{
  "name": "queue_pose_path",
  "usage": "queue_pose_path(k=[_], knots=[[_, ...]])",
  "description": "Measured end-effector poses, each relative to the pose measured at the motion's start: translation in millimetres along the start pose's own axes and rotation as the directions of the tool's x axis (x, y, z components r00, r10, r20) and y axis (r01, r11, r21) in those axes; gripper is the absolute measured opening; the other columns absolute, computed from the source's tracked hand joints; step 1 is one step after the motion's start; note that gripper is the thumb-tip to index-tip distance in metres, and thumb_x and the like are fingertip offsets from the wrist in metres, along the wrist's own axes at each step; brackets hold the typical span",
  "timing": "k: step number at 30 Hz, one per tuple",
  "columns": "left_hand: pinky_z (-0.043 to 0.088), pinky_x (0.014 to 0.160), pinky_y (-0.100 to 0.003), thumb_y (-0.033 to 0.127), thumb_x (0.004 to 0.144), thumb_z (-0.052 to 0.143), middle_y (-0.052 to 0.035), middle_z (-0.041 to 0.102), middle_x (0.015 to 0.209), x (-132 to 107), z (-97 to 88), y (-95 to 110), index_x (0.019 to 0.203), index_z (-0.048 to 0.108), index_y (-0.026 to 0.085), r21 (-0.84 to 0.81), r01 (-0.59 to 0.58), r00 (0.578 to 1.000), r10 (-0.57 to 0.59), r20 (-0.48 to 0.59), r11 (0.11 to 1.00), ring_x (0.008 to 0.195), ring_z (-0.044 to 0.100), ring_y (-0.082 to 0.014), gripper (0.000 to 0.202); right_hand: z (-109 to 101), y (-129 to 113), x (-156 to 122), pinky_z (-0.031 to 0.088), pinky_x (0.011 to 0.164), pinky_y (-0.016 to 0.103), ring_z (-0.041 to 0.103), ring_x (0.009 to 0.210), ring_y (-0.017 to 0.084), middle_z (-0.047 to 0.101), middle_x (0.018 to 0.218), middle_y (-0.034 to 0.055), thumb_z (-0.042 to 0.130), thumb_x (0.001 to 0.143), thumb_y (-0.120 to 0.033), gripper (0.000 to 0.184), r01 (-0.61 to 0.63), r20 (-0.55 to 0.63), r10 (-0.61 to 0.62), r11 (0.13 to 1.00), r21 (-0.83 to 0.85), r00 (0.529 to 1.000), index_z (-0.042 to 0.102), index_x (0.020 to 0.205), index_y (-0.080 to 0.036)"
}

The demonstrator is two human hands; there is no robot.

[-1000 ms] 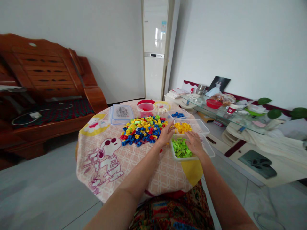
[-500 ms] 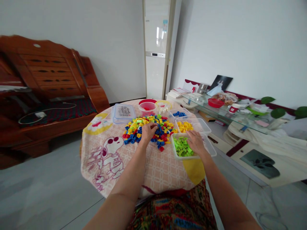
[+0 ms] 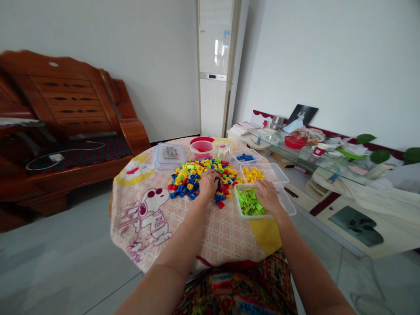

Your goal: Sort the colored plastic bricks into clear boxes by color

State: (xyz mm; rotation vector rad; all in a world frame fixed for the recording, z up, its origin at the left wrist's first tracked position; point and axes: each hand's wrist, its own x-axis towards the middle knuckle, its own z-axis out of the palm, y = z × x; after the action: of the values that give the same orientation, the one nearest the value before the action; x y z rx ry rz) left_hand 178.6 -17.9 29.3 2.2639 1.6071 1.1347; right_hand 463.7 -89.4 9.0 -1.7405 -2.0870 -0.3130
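Observation:
A mixed pile of small toy building bricks [image 3: 188,179], in yellow, blue, red and green, lies in the middle of the table. My left hand [image 3: 208,184] reaches into the pile's right half with its fingers curled down among the bricks; what they pinch, if anything, is hidden. My right hand [image 3: 268,196] lies with outstretched fingers over the right side of a clear box holding green bricks [image 3: 250,202]. Just behind that box, yellow bricks [image 3: 253,175] fill part of another clear box. Farther back, blue bricks [image 3: 245,156] sit in a third one.
A pink round tub [image 3: 202,151] with red pieces stands behind the pile, near white pieces [image 3: 224,150]. Lidded clear boxes [image 3: 169,154] are at the back left. A patterned cloth [image 3: 183,227] covers the round table. A cluttered glass shelf [image 3: 337,168] runs along the right.
My left hand has moved slightly right and toward me, its fingers now lower in the pile. My right hand stays nearly in place over the green bricks.

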Motion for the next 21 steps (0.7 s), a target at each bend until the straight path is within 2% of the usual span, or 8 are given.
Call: queue_pose_path(k=[4,6,9,12,16,21], knots=[[0.053,0.090,-0.033,0.007,0.084,0.056,-0.0081,0.069,0.105,3.5,-1.0,-8.0,0.084,0.074,0.020,-0.043,0.054,0.995,-0.058,-0.085,0.998,0.103,0.064,-0.0222,0.022,-1.0,-0.2,0.8,0.031,0.115,0.046,0.048,0.131,0.029,0.060,0.140,0.0131,0.051,0.087,-0.022,0.052,-0.003,0.017,0.003,1.000,-0.011,1.000,0.057,0.138,-0.016],[0.053,0.089,-0.033,0.008,0.084,0.057,-0.0079,0.070,0.101,4.9,-1.2,-8.2,0.088,0.074,0.019,-0.072,0.044,0.994,-0.050,-0.094,0.996,0.098,0.065,-0.0215,0.021,-1.0,-0.3,0.7,0.031,0.115,0.046,0.048,0.131,0.029,0.060,0.140,0.0131,0.051,0.087,-0.022,0.052,0.000,0.015,0.000,1.000,-0.011,1.000,0.057,0.138,-0.016],[0.052,0.092,-0.035,0.013,0.087,0.058,-0.0070,0.072,0.100,4.8,0.8,-0.7,0.093,0.076,0.020,-0.075,-0.051,0.998,0.048,-0.045,0.996,0.098,0.064,-0.0216,0.020,-1.6,-1.3,0.5,0.031,0.115,0.046,0.048,0.131,0.030,0.060,0.141,0.0133,0.051,0.087,-0.021,0.051,-0.010,0.012,0.010,1.000,-0.008,1.000,0.057,0.138,-0.016],[0.049,0.098,-0.039,0.018,0.089,0.059,-0.0087,0.072,0.106,3.1,5.6,13.3,0.099,0.077,0.020,0.012,-0.160,0.986,0.159,0.051,0.987,0.104,0.061,-0.0241,0.020,-2.6,-3.0,0.4,0.030,0.116,0.047,0.048,0.132,0.030,0.061,0.140,0.0125,0.051,0.087,-0.021,0.051,-0.028,0.013,0.028,1.000,-0.006,1.000,0.058,0.137,-0.017],[0.047,0.097,-0.043,0.020,0.087,0.061,-0.0123,0.070,0.109,1.7,10.7,28.8,0.096,0.078,0.018,0.159,-0.144,0.983,0.122,0.140,0.977,0.108,0.056,-0.0287,0.019,-2.4,-3.5,0.4,0.030,0.116,0.047,0.048,0.132,0.030,0.061,0.140,0.0125,0.050,0.087,-0.021,0.051,-0.029,0.007,0.029,1.000,-0.006,1.000,0.059,0.136,-0.016],[0.046,0.094,-0.040,0.017,0.085,0.061,-0.0114,0.069,0.109,1.7,9.8,32.6,0.092,0.077,0.018,0.171,-0.102,0.985,0.075,0.157,0.980,0.108,0.055,-0.0280,0.017,-0.1,-2.4,0.4,0.030,0.116,0.048,0.047,0.132,0.030,0.060,0.141,0.0133,0.049,0.087,-0.020,0.052,-0.026,0.004,0.026,1.000,-0.004,1.000,0.058,0.138,-0.015]])
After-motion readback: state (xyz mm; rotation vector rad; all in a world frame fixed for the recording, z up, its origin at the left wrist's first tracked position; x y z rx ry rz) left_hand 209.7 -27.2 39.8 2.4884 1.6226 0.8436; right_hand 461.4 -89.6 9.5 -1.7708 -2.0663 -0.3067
